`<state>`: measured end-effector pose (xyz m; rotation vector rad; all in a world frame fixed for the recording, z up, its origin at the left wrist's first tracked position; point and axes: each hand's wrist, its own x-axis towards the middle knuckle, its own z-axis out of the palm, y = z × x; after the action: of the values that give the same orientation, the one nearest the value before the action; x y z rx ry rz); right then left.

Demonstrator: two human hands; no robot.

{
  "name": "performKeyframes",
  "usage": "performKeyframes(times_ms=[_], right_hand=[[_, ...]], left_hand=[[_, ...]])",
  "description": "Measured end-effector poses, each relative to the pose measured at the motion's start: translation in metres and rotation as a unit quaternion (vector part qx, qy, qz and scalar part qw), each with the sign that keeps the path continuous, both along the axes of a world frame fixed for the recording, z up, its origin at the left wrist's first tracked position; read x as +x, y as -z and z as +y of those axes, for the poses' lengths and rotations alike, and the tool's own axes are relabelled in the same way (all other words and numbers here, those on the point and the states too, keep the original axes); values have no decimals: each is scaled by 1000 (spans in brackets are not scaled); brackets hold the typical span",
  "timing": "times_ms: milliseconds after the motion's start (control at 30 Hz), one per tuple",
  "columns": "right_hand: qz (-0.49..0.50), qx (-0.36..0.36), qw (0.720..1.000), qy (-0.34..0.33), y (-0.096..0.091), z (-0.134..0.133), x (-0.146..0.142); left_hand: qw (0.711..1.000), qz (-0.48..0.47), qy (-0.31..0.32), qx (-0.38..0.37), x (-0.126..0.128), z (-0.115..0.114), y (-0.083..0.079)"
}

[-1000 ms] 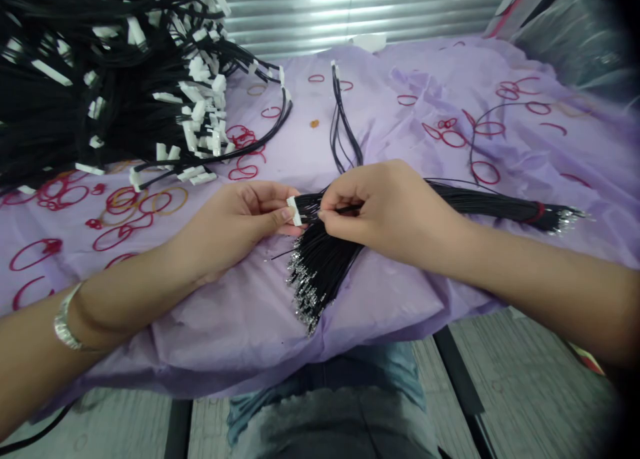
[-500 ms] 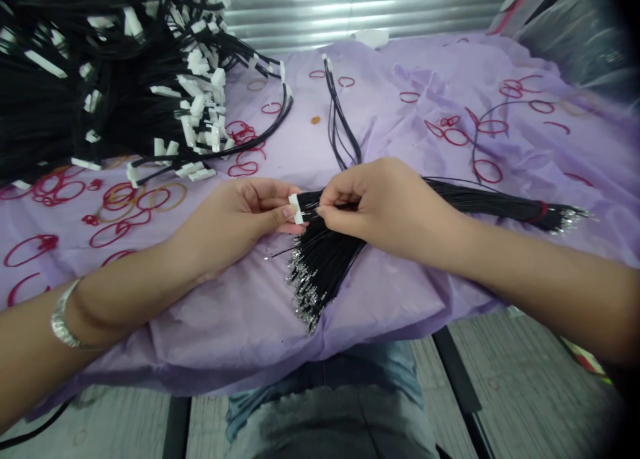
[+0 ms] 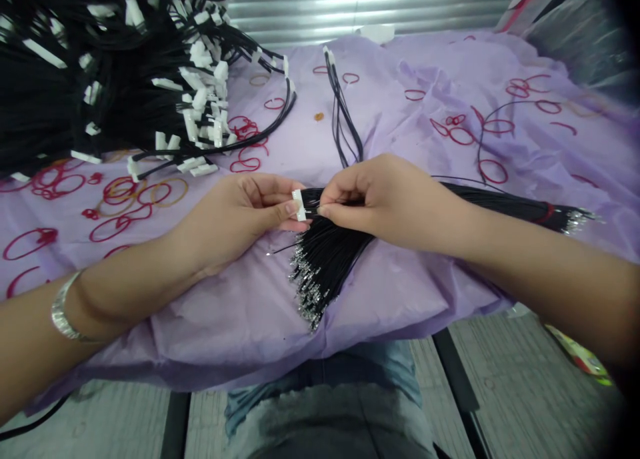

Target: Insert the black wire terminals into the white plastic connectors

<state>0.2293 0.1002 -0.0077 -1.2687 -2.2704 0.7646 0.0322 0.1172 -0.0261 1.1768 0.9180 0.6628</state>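
My left hand [image 3: 240, 216] pinches a small white connector [image 3: 299, 204] between thumb and fingers. Just to its right, my right hand [image 3: 385, 196] pinches a thin black wire at the connector's side. Beneath both hands lies a bundle of black wires [image 3: 325, 262], its metal-tipped ends fanned out toward me. The bundle runs right under my right forearm to a red band [image 3: 547, 214] and more metal tips.
A big heap of finished black wires with white connectors [image 3: 115, 79] fills the back left. Several red rubber bands [image 3: 123, 199] lie scattered over the purple cloth [image 3: 400, 292]. A few loose wires [image 3: 343, 112] lie behind my hands. The table's front edge is near my lap.
Both hands stay pinched at the connector and have barely shifted; the view has drifted slightly.
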Motion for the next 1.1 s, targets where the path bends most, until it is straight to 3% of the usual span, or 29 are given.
performKeyframes(times_ms=[567, 733, 833, 1100], right_hand=[[27, 19, 999, 32, 5, -5, -11], [16, 81, 996, 31, -3, -10, -14], [-13, 80, 996, 33, -7, -10, -11], [-54, 165, 985, -22, 5, -5, -9]], left_hand=[[999, -32, -26, -17, 0, 0, 2], [998, -49, -30, -32, 3, -2, -1], [997, -48, -42, -44, 5, -3, -3], [996, -37, -61, -57, 6, -3, -2]])
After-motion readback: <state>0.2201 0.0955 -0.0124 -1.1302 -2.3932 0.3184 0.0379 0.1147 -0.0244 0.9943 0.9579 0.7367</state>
